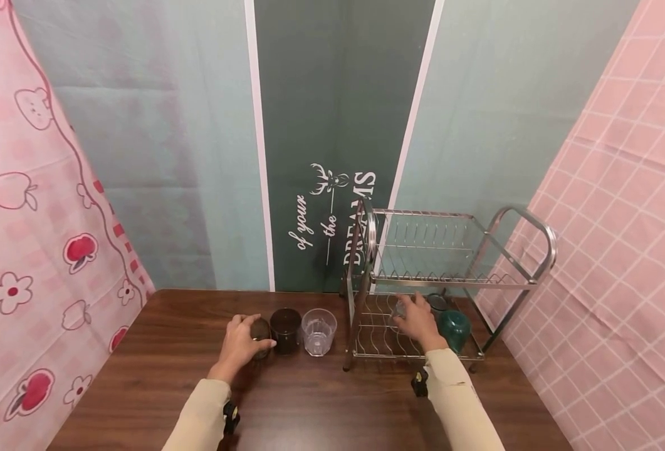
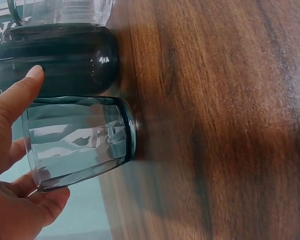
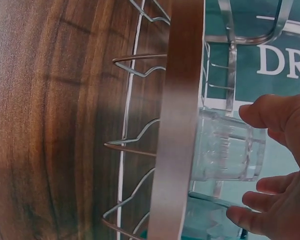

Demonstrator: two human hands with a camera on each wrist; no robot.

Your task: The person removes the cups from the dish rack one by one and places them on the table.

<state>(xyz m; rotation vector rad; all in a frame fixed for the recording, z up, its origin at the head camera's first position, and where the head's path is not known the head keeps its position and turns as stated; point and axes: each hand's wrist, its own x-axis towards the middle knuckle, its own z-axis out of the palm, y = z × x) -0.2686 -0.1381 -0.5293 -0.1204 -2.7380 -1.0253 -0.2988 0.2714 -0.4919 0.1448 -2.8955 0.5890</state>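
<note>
In the head view, my left hand (image 1: 239, 341) is around a smoky grey glass (image 2: 80, 142) standing upright on the table. Its fingers are at the glass's rim and far side. The thumb (image 2: 22, 92) extends past the glass, in front of a dark glass (image 1: 285, 331) beside it. To the right stands a clear faceted glass (image 1: 318, 332). My right hand (image 1: 419, 322) reaches into the lower tier of a metal dish rack (image 1: 436, 282). Its thumb and spread fingers are on either side of a clear glass (image 3: 225, 145), partly hidden behind the rack's bar.
A teal glass (image 1: 455, 332) and another dark glass (image 1: 436, 302) are on the rack's lower tier, right of my right hand. The rack's posts and upper tier surround that hand. Fabric walls border the brown wooden table (image 1: 321, 407).
</note>
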